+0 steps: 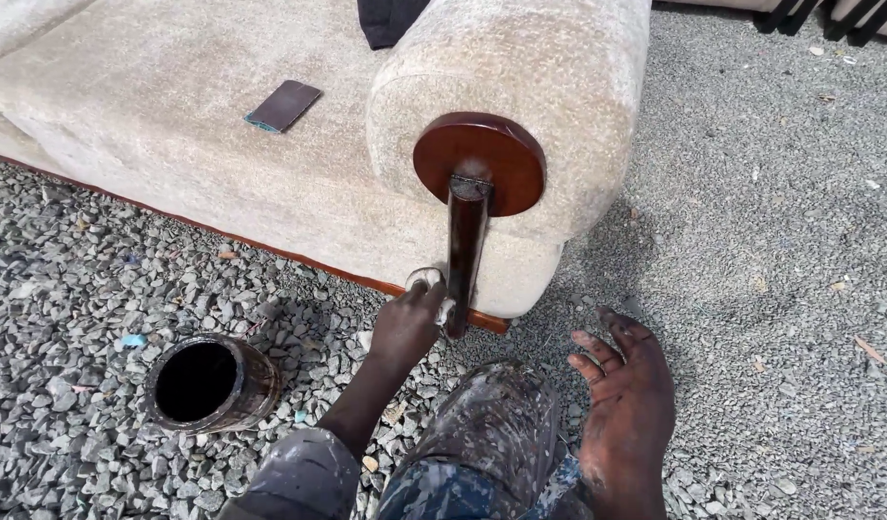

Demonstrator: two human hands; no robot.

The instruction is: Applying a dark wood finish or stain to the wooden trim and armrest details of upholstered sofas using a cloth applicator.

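grey gravel underfoot; left hand point(405, 323) clenches a white cloth wad point(426, 280) against the glossy dark-brown wooden sofa post point(465, 255), top disc point(479, 162) already shining, base remaining; right hand point(628, 385) open, empty.

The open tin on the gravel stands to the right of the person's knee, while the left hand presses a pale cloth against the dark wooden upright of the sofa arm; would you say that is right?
Not quite: in the head view the open tin stands on the gravel to the left of the knee, not the right. The rest holds: the left hand presses a pale cloth against the dark wooden upright of the sofa arm.

Bright, hard daylight from above; short dark shadows, sharp focus throughout.
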